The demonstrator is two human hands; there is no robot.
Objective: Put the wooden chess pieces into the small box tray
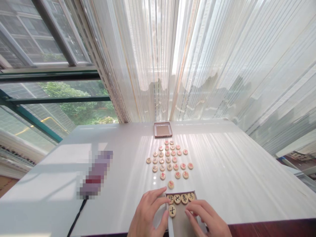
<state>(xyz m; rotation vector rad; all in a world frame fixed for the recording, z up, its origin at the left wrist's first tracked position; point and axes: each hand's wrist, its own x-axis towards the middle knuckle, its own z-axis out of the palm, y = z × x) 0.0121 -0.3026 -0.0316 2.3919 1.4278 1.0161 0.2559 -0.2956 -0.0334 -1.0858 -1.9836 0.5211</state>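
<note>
An open shallow box lies at the table's near edge between my hands. Along its far wall runs a row of round wooden xiangqi pieces with black characters. One more black-marked piece sits below the row's left end. My left hand is over the box's left wall, fingers apart, its thumb tip beside that single piece and another fingertip at the row's left end. Over the right wall, my right hand has loosely bent fingers, with no piece visible in them. Nearest beyond the box is a red-marked piece.
Loose pieces with red and black characters are spread across the middle of the white table. Behind them lies a square box lid. A blurred-out purple object with a black cable is at left. Curtains hang behind.
</note>
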